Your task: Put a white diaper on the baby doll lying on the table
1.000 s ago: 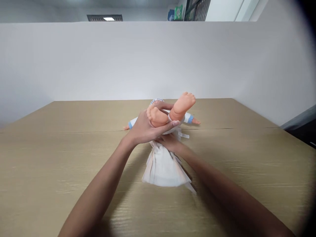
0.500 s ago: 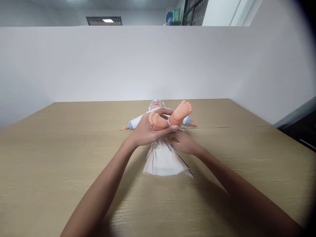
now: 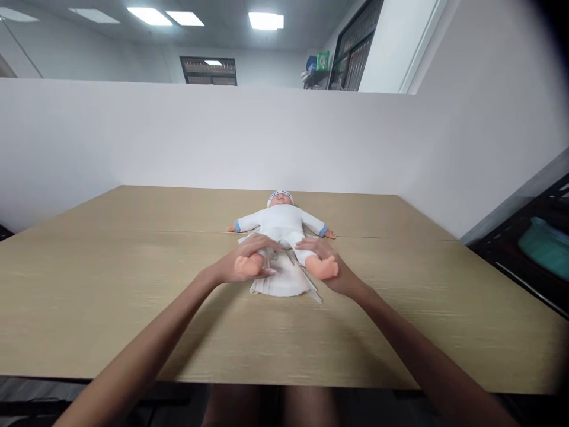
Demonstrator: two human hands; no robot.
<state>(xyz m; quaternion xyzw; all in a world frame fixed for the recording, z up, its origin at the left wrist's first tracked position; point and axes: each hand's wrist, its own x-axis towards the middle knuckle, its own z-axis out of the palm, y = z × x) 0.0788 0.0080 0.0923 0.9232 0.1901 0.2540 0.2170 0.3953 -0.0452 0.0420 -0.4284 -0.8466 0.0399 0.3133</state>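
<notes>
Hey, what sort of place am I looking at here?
It's indoors, perhaps a workroom or training room, though I can't tell which. A doll lies on a wide table, a white partition stands beyond it, and ceiling lights show over the top.

The doll has its legs down and spread now, whereas a second ago both feet were bunched up in the left hand. That hand's only got the leg on the left now. Right hand came out from under the legs by the pad and is on the leg on the right. Torso's uncovered, and the pad's middle shows between the legs. View's shifted too: ceiling lights, table near edge and something teal at right popped in.
</notes>
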